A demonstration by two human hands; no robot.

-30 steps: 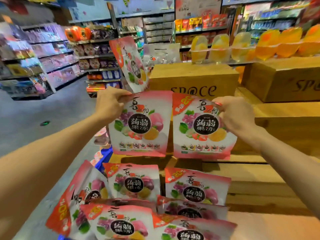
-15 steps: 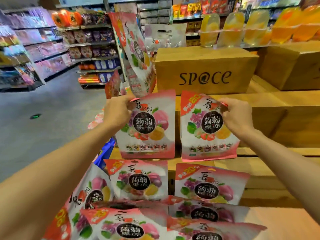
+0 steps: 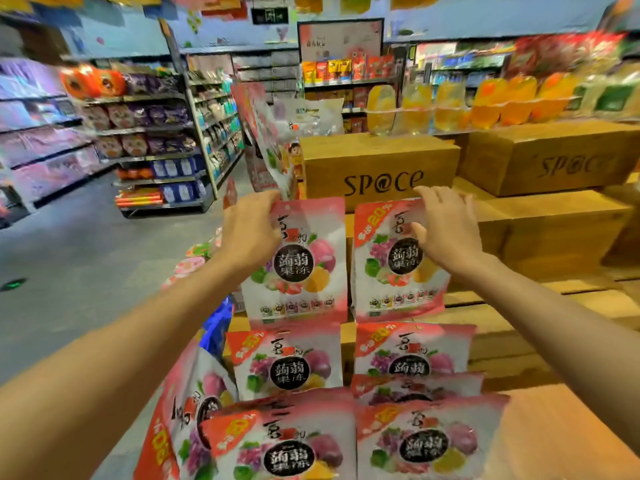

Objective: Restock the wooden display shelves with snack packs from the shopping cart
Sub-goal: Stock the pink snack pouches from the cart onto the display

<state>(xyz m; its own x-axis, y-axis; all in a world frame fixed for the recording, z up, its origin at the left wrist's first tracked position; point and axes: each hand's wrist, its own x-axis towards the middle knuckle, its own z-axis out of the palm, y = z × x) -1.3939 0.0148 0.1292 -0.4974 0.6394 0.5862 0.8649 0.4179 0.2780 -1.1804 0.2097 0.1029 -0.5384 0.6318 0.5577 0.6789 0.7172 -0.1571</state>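
- Aisle shelving (image 3: 149, 133): far left, stocked with purple, blue and orange bags; blurred.
- Leaning pack (image 3: 204, 403): lower left, a pink-and-white snack pack tilted against the front packs.
- Left hand (image 3: 251, 230): fingers curled over the top left corner of the left upright pack, gripping it.
- Left upright pack (image 3: 298, 265): pink-and-white pouch with fruit print and a dark round label; stands upright on a step of the wooden display shelves (image 3: 554, 233), just beside the right upright pack.
- Hanging pack (image 3: 266, 140): same kind of pouch, tilted, above and behind the left hand, beside the wooden box.
- Wooden box (image 3: 377, 164): marked "SP@CE", on the upper step, behind both upright packs.
- Right upright pack (image 3: 384, 271): same pouch with an orange "20%" corner flash; stands upright on the same step.
- Right hand (image 3: 446, 230): fingers spread and relaxed, gripping nothing, in front of the pack's upper right part; whether it touches, cannot tell.
- Lower packs (image 3: 287, 368): rows of the same pouch on the steps below, some lying overlapped.
- Second wooden box (image 3: 554, 157): far right, same lettering, yellow and orange jelly bags (image 3: 491, 102) above it.
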